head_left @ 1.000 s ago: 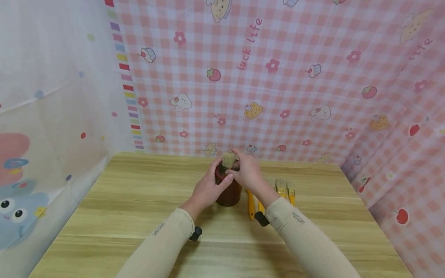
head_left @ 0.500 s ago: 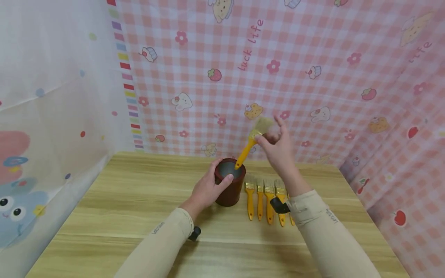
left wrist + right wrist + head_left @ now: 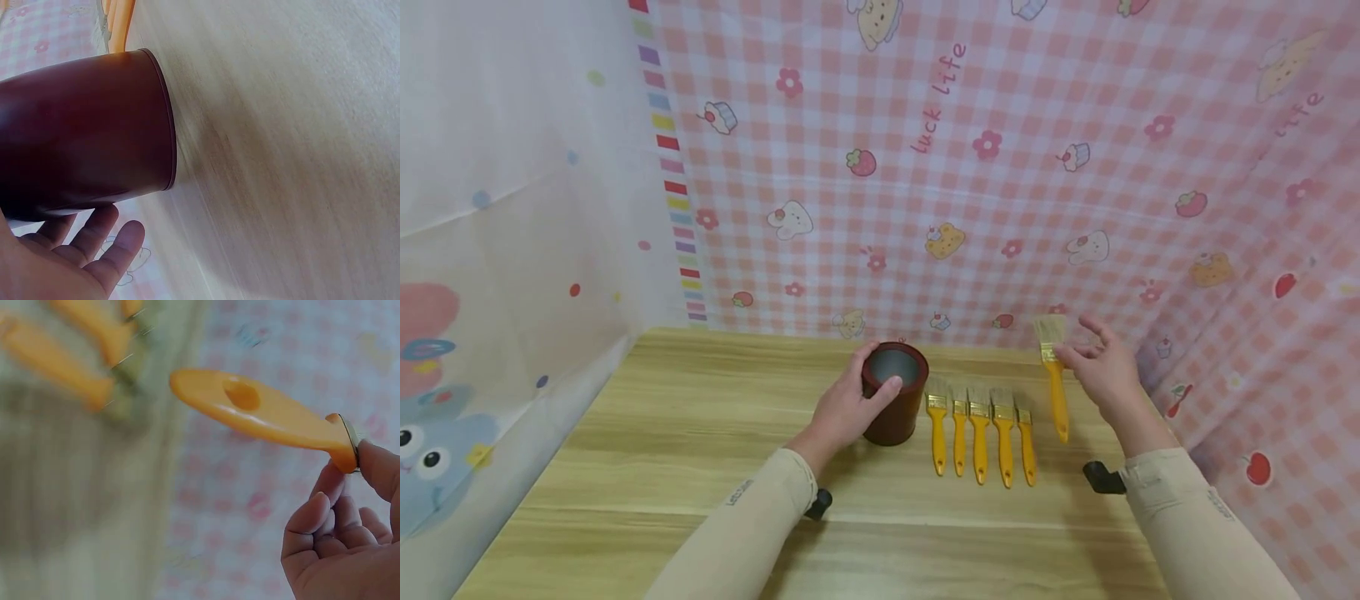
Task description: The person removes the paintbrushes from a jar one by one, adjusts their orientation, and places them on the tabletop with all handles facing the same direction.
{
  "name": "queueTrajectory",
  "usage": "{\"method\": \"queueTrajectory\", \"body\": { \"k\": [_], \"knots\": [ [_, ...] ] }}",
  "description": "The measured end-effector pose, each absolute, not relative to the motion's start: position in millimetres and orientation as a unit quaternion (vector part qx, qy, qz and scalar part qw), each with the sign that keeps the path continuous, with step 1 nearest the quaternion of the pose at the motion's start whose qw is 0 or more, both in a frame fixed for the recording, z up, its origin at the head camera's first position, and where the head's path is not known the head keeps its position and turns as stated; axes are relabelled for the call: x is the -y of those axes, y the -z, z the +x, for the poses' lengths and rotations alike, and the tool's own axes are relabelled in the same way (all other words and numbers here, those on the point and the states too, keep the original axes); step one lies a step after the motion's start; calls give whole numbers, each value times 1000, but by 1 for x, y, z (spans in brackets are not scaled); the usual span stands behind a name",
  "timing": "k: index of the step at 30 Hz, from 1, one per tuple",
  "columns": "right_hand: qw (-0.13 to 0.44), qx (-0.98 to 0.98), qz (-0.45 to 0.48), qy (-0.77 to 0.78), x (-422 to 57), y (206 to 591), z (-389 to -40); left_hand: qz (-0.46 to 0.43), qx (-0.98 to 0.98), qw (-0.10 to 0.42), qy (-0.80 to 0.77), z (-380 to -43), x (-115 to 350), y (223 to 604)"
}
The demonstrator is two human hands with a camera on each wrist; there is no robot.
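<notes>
A dark red-brown cylindrical container point(image 3: 891, 421) stands upright on the table, its grey inside showing through the open top. My left hand point(image 3: 847, 408) grips it from the left, thumb over the near rim; in the left wrist view the fingers point(image 3: 115, 253) lie along its side. Off to the right, my right hand point(image 3: 1103, 371) pinches a paintbrush point(image 3: 1057, 400) at its metal ferrule. Its pale bristles point up and the yellow handle point(image 3: 262, 415) hangs down. Between the container and that hand, several yellow-handled paintbrushes point(image 3: 980, 442) lie side by side in a row.
The wood-grain table point(image 3: 700, 467) runs back to a pink checked cloth point(image 3: 880, 208) hung behind it. A white patterned cloth point(image 3: 535, 208) hangs on the left. Black camera mounts show at both wrists.
The right hand has drawn the paintbrush up out of the container and carried it right, past the row, lowering it toward the table. The left hand stays on the container.
</notes>
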State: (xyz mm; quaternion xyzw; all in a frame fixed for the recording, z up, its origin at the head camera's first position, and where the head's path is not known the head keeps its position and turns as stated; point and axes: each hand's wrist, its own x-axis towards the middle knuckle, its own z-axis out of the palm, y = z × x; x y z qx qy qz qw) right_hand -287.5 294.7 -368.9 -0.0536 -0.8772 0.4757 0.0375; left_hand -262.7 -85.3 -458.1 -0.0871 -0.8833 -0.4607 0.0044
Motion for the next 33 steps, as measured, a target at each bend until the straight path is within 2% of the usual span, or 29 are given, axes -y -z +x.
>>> {"method": "queueTrajectory", "body": {
  "k": [7, 13, 20, 33],
  "knots": [
    [-34, 877, -90, -471, -337, 413, -284, -84, 884, 6, 460, -262, 85, 459],
    [-75, 878, -95, -463, -350, 440, -288, -84, 884, 6, 460, -263, 85, 460],
    [-69, 893, -87, -437, -346, 458, -291, -88, 883, 8, 461, -263, 85, 460],
    [-83, 868, -81, -482, -342, 478, -287, -86, 882, 3, 464, -264, 85, 461]
  ]
}}
